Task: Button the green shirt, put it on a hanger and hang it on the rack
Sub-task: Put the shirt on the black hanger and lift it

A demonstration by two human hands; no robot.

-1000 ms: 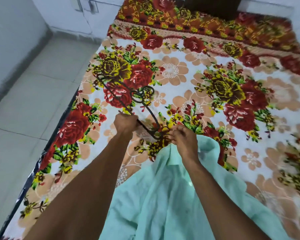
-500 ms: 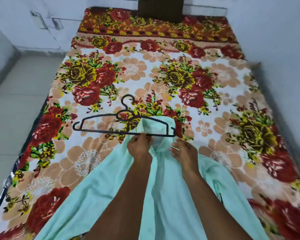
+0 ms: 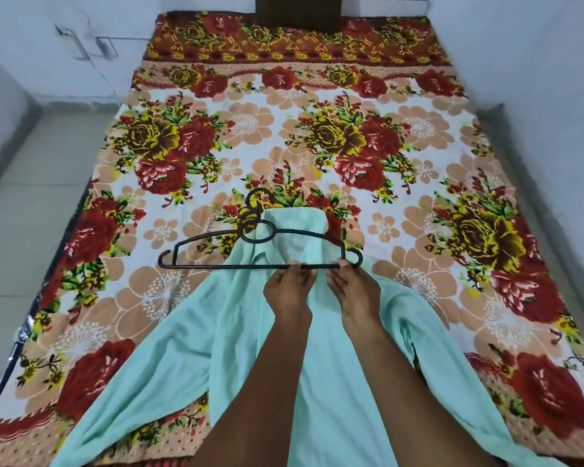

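Since before, both hands shifted onto the hanger's (image 3: 216,266) bottom bar: left hand (image 3: 289,291) and right hand (image 3: 353,288) pinch it, feeding it into the green shirt (image 3: 250,332) collar.

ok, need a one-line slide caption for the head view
Both hands, left hand and right hand, hold a black hanger at the collar of a green shirt on a floral bedspread.

Shirt (image 3: 189,338): plain pale mint green. Hanger (image 3: 216,265): black. Bed cover (image 3: 418,136): white ground, big red and mustard-yellow roses, green leaves, peach flowers; far end has dark red and yellow patterned band. Floor (image 3: 24,210): light grey tiles. Walls (image 3: 536,48): pale blue-white.
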